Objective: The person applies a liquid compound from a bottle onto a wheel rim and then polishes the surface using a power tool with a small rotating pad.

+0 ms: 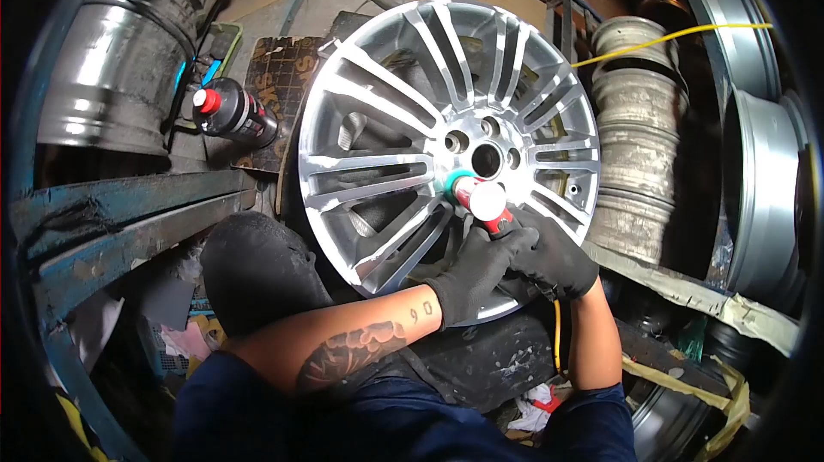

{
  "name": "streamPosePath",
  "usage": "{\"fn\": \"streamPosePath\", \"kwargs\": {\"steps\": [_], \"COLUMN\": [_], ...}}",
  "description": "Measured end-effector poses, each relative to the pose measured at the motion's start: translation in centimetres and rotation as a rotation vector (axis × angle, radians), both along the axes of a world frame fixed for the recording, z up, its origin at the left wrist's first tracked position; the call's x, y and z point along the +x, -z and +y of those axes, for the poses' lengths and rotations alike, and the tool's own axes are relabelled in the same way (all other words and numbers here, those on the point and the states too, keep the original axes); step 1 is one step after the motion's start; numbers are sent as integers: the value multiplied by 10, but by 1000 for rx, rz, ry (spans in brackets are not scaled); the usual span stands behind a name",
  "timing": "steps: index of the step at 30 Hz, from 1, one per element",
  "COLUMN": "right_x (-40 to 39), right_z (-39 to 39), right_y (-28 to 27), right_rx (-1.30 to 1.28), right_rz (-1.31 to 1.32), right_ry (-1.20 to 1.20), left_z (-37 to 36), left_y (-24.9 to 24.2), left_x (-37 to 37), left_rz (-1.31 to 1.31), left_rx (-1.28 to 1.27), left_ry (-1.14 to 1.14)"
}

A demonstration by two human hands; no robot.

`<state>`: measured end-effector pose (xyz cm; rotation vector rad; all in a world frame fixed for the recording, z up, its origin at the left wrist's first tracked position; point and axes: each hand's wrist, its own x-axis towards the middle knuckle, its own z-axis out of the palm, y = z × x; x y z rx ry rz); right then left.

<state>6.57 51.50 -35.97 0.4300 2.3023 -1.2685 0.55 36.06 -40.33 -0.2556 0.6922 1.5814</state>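
Observation:
A silver multi-spoke alloy wheel [369, 89] lies face up in front of me. Near its centre bore, a small red-and-white air sander [495, 220] has its green disc [454, 184] at the hub's lower-left face; whether it touches cannot be told. My right hand [556, 254], in a black glove, is closed around the sander's red body. Pressed beside it, my black-gloved left hand [482, 263] is also closed on the tool, partly hiding its handle. A yellow hose [558, 338] hangs below my right hand.
To the left stands a dark bottle with a red cap [232, 113] on a printed board [287, 76]. Stacked rims [635, 136] fill the right side, beside a rack rail [687, 282]. A blue metal frame [129, 213] runs left. A yellow cable [678, 36] crosses upper right.

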Motion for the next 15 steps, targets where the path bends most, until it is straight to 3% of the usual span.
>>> {"fn": "streamPosePath", "kwargs": {"steps": [4,7,10,13,15], "right_x": [-1,8,9,-2,4], "right_z": [0,6,3,-2,5], "right_y": [3,14,-6,-10,-7], "right_rx": [89,-141,-421,-424,-577], "right_rz": [-40,61,-199,-180,-300], "right_ry": [-85,20,357,339,397], "left_z": [-7,-3,-6,2,0], "left_y": [-6,-4,-21,-4,10], "left_x": [1,0,-13,-5,-4], "left_rz": [26,53,4,190,133], "left_rx": [-12,60,6,-104,77], "left_ry": [-65,-3,173,129,118]}}
